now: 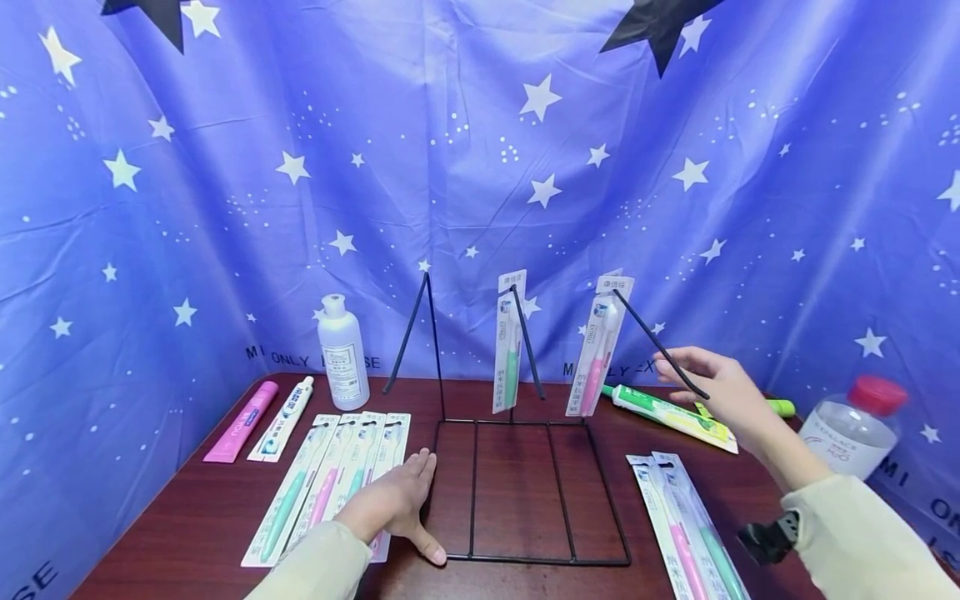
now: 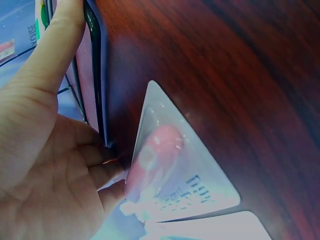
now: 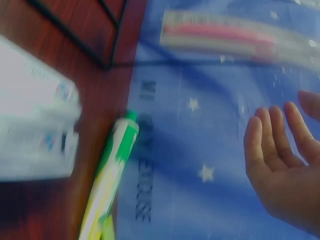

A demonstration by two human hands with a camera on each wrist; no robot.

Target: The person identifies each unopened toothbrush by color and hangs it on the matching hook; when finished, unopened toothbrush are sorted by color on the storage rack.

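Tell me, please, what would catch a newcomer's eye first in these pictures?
Probably the black wire rack at the middle of the table, with two packaged toothbrushes, one green and one pink, hanging from its pegs. The left hand rests flat beside the rack's base, partly on a row of toothbrush packs; the right hand hovers open near the rightmost peg.

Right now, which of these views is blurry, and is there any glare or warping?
Head view: sharp, with wide-angle bending at the edges of the backdrop. Left wrist view: soft, with glare on the toothbrush pack. Right wrist view: motion-blurred, smearing the right hand and toothpaste.
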